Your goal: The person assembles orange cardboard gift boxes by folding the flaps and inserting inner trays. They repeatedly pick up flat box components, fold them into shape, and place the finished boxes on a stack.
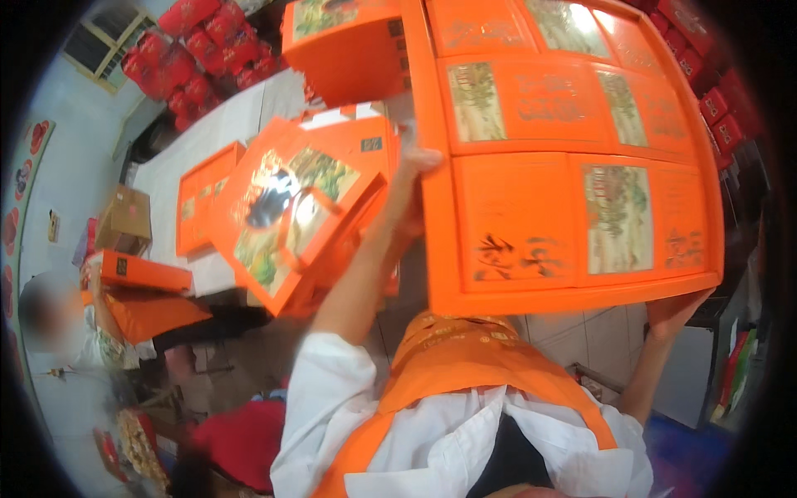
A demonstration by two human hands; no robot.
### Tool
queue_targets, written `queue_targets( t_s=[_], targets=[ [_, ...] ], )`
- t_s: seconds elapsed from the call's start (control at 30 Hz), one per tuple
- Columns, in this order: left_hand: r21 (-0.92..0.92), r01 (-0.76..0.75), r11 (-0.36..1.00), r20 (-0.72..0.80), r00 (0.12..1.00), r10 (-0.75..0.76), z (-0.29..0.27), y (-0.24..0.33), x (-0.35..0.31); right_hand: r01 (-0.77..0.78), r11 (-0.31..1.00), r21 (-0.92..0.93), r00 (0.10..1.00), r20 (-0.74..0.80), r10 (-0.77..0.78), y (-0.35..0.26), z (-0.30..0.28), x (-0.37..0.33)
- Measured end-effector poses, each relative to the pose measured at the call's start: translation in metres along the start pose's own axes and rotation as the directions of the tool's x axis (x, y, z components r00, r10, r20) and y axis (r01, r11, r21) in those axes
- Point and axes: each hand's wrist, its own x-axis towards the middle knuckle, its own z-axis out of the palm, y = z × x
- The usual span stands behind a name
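A large orange box tray (573, 297) fills the upper right, raised in front of my body and tilted so its inside shows. Several smaller orange boxes (523, 216) with picture panels and dark lettering sit snugly in it. My left hand (413, 178) grips the tray's left wall, its thumb over the edge and its other fingers hidden behind. At the lower right corner my right hand (677, 309) supports the tray from below, fingers mostly hidden. Just left of my left forearm lies an orange gift box (307, 207) with a carry handle, on top of other orange boxes.
A white-covered table (158, 178) holds a shallow orange tray (193, 207) and a tall orange box (357, 70). At left a co-worker holds an orange box (145, 272) beside a cardboard carton (126, 220). Red packages (203, 50) are piled at the back, more at far right.
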Motion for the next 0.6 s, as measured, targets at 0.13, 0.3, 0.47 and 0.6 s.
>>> queue_targets(
  t_s=[0.13, 0.3, 0.47, 0.6],
  targets=[
    [0.08, 0.102, 0.992, -0.124, 0.988, -0.092, -0.047, 0.01, -0.051, -0.187, 0.982, -0.03, 0.84, 0.514, 0.176, 0.023, -0.009, -0.032],
    [0.101, 0.114, 0.988, -0.066, 0.992, -0.108, -0.075, 0.005, -0.098, -0.462, 0.819, -0.34, 0.813, 0.206, 0.544, 0.012, -0.053, -0.002],
    [0.102, 0.088, 0.991, -0.066, 0.994, -0.082, -0.102, -0.02, -0.14, -0.649, 0.687, -0.327, 0.746, -0.096, 0.659, 0.078, -0.07, -0.023],
    [0.054, 0.272, 0.961, -0.259, 0.933, -0.249, -0.115, -0.032, -0.151, -0.671, 0.703, -0.236, 0.721, 0.013, 0.693, 0.096, -0.053, -0.042]
  ],
)
